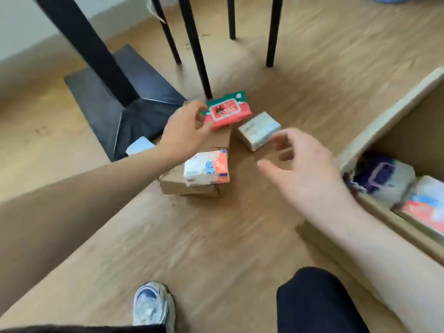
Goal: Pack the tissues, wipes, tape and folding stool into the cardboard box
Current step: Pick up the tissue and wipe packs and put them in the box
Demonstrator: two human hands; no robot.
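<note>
My left hand (186,131) grips the near edge of a red and green wipes pack (228,111), which rests on the far end of a flat brown cardboard package (192,188). A white, blue and orange tissue pack (206,168) lies on that package's near end. A pale tissue pack (259,129) sits on the floor to the right. My right hand (305,169) hovers open just short of it, fingers spread and blurred. The cardboard box (384,121) stands open at the right, with a purple wipes pack (382,181) and an orange tissue pack (422,212) inside.
A black table base (125,104) and several black legs (199,51) stand on the wooden floor behind the packs. A small light blue pack (140,145) lies by the base. My shoe (153,306) and knee (317,301) are at the bottom.
</note>
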